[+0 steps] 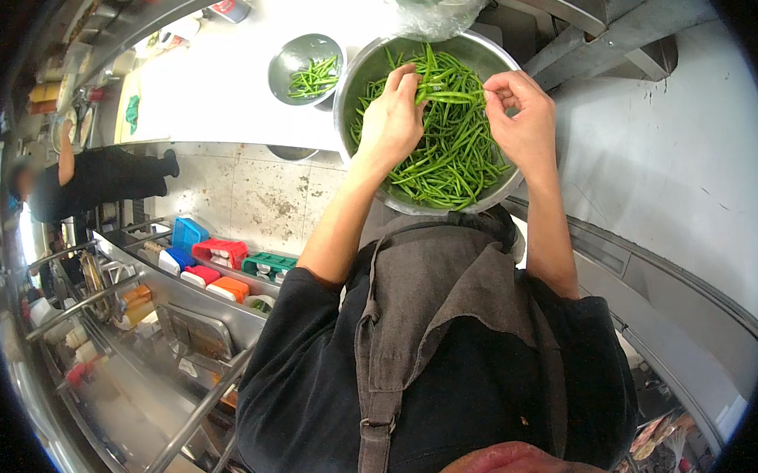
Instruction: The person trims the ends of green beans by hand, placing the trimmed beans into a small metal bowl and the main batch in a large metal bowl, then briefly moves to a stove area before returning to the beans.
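Note:
A large steel bowl (pixel 346 98) full of green beans (pixel 451 157) stands before me. Above the heap, my left hand (pixel 394 115) holds a small bunch of green beans (pixel 446 97), their ends pointing to the right. My right hand (pixel 521 113) pinches the tip of a bean in that bunch between thumb and forefinger. To the left of the large bowl sits a smaller steel bowl (pixel 281 69) with some green beans (pixel 314 78) in it.
A clear plastic bag (pixel 436 12) lies against the large bowl's far rim. The white worktop (pixel 220 85) reaches left, with a green cloth (pixel 132 114) on it. A person in dark clothes (pixel 107 178) stands at far left. Coloured plastic baskets (pixel 220 251) line a steel counter at lower left.

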Demonstrator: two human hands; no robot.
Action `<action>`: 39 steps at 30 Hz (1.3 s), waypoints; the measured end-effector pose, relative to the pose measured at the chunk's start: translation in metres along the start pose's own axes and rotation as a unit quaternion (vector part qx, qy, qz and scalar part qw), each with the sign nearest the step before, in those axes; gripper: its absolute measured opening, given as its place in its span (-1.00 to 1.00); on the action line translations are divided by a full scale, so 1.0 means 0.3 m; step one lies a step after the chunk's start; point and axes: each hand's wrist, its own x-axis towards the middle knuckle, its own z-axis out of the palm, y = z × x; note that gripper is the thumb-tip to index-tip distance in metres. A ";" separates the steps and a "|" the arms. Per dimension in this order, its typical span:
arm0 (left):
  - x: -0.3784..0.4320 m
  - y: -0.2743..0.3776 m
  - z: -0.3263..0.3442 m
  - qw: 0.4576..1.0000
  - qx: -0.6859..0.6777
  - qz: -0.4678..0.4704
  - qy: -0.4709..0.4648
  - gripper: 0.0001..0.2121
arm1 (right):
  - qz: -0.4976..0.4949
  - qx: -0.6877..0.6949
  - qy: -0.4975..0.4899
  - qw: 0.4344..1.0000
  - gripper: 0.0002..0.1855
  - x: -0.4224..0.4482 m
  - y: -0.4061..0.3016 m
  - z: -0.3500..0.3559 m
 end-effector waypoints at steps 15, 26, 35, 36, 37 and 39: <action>0.011 -0.044 0.041 0.841 -0.488 -0.160 -0.171 -0.75 | 0.181 0.195 -0.105 0.958 -0.78 -0.016 0.119 0.081; 0.002 -0.024 0.071 0.820 -0.526 -0.159 -0.159 -0.82 | 0.010 -0.026 -0.078 0.997 -0.88 -0.044 0.091 0.102; -0.002 -0.006 0.051 0.896 -0.387 -0.153 -0.154 -0.80 | -0.107 -0.143 0.084 0.980 -0.83 -0.037 0.136 0.101; -0.003 -0.011 0.051 0.896 -0.388 -0.153 -0.155 -0.80 | -0.126 -0.151 0.079 0.977 -0.77 -0.035 0.102 0.085; -0.005 -0.011 0.053 0.947 -0.295 -0.071 -0.102 -0.78 | -0.125 -0.152 0.078 0.977 -0.77 -0.026 0.077 0.070; -0.006 0.001 0.051 0.979 -0.196 0.012 -0.049 -0.76 | -0.176 -0.111 0.078 0.975 -0.79 -0.004 0.030 0.048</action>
